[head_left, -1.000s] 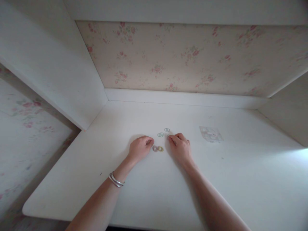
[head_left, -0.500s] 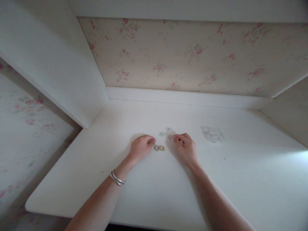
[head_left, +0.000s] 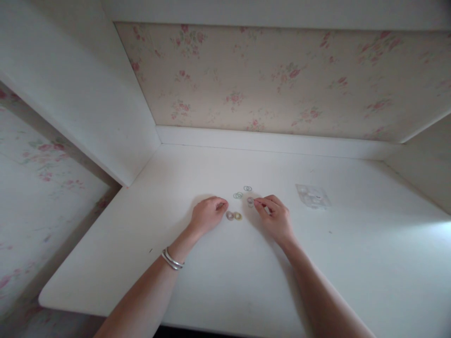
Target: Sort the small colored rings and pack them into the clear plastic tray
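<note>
My left hand rests on the white table with thumb and fingers pinched together; whatever is between them is hidden. Beside its fingertips lie a brownish-mauve pile of thin ring-shaped bands and a yellow pile of bands. My right hand is closed in a pinch at the edge of some greyish thin bands, apparently gripping one of them. Just beyond, between the hands, are overlapping green bands and a pair of dark green bands.
A clear plastic packet lies to the right of my right hand. The white table meets a back ledge below flowered wallpaper. A white upright panel stands at the left. A small dark scrap lies by my left forearm.
The greyish bands at my right fingertips now show as overlapping loops, spread slightly towards me. Both hands keep almost the same place, and the other bands have not moved.
</note>
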A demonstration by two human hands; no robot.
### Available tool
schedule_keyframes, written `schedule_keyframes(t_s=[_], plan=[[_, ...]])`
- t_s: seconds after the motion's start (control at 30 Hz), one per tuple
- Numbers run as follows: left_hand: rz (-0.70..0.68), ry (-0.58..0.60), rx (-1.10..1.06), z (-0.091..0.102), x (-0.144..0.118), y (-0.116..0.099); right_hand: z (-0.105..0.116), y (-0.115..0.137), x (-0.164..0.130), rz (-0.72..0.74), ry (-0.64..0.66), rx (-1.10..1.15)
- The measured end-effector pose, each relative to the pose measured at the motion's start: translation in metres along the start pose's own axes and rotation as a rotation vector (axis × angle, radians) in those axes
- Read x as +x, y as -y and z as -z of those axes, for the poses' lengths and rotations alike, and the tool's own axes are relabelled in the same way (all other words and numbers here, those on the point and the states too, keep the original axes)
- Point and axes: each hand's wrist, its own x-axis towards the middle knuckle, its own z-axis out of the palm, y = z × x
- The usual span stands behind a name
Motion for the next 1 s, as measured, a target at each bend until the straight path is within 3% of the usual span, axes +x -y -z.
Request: schedule_keyframes(t_s=[0.2, 0.57, 0.67, 0.8, 0.9, 1.0], plan=[[0.001, -0.004, -0.012, 0.002, -0.001, -0.001, 0.008, 0.003, -0.007, 0.286, 0.184, -0.109], [-0.038, -0.022, -0.014, -0.002, 0.001, 0.004, 0.010, 0.002, -0.009, 0.366, 0.357, -0.229], [-0.047, -0.031, -0.035, -0.004, 0.002, 0.007, 0.009, 0.001, -0.009, 0.286, 0.281, -0.145], [-0.101, -0.084, -0.075, -0.003, -0.002, 0.005, 0.005, -0.006, -0.002, -0.025, 0.031, -0.032], [-0.167, -0.106, -0.085, -0.003, -0.009, -0.005, 0.003, -0.012, 0.007, -0.232, -0.085, 0.045], [-0.197, -0.083, -0.070, -0.005, -0.015, -0.023, 0.003, -0.017, 0.013, -0.332, -0.111, 0.116]])
